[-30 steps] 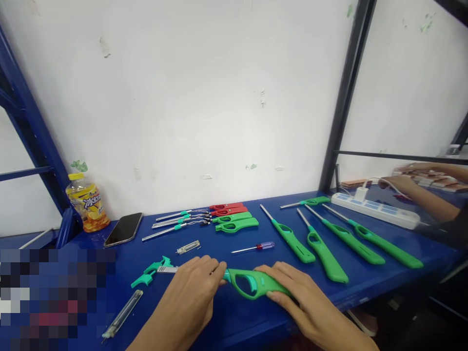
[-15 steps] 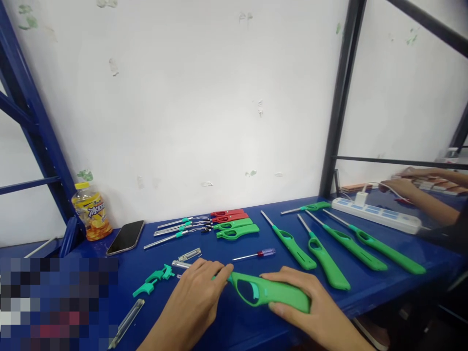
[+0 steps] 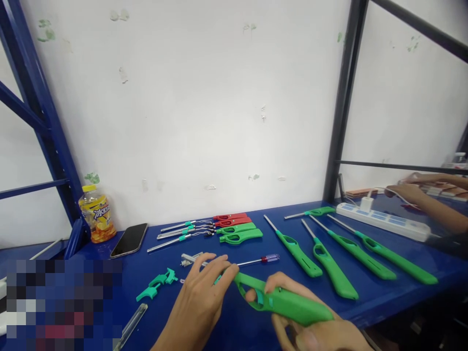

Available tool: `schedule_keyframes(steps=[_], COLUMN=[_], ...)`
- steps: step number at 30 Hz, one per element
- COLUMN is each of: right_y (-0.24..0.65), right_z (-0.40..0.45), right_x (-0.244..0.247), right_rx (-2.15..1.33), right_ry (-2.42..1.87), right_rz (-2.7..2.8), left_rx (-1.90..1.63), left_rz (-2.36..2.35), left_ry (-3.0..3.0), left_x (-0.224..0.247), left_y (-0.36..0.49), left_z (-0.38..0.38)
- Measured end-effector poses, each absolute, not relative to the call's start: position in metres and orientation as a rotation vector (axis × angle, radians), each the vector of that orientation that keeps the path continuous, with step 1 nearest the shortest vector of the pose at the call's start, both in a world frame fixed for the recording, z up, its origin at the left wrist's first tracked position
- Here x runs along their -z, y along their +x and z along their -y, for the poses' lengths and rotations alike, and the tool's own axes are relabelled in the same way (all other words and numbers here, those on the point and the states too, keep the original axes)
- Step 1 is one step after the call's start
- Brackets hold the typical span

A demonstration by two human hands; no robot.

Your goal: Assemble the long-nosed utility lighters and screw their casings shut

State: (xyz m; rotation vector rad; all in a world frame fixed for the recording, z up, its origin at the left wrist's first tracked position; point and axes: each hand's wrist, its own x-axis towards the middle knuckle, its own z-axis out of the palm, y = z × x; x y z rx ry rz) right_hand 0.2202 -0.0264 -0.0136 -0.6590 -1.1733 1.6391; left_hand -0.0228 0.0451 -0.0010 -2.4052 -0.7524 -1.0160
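Left hand (image 3: 203, 288) curled over barrel (image 3: 195, 261), right hand (image 3: 315, 332) gripping green lighter (image 3: 302, 306)

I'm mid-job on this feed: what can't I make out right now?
All in the head view:
- Held green lighter: most of its front tube is behind the left hand; part of its handle is behind the right hand.
- Clear tube: lower end cut off at the bottom edge, beside the pixelated patch.
- Lower left corner: contents hidden by pixelation.
- Co-worker's hand: blurred; its grip is unclear.
- Bottle: fine label print too small.
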Motion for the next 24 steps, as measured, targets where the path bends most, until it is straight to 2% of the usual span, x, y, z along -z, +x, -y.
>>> schedule_keyframes(steps=[4,13,20,24], right_y=[0.213,0.2,0.2,0.201], right_z=[0.012,0.007,0.004,0.002], right_x=[0.022,0.014,0.028,0.035], right_rx=[-1.595,-1.026,-0.921,-0.981], right_ry=[-0.608,-0.719,-0.724,-0.729], right_rz=[1.269,1.819,1.881,1.872], left_rx=[0.975,0.798,0.909,0.907], left_rz=[0.794,0.677,0.649,0.654], left_ry=[-2.414,-2.512,-2.5,-2.504], left_x=[0.004,0.015,0.024,0.023], left_y=[-0.021,-0.002,0.005,0.005], left_z=[-0.046,-0.036,-0.036,-0.035])
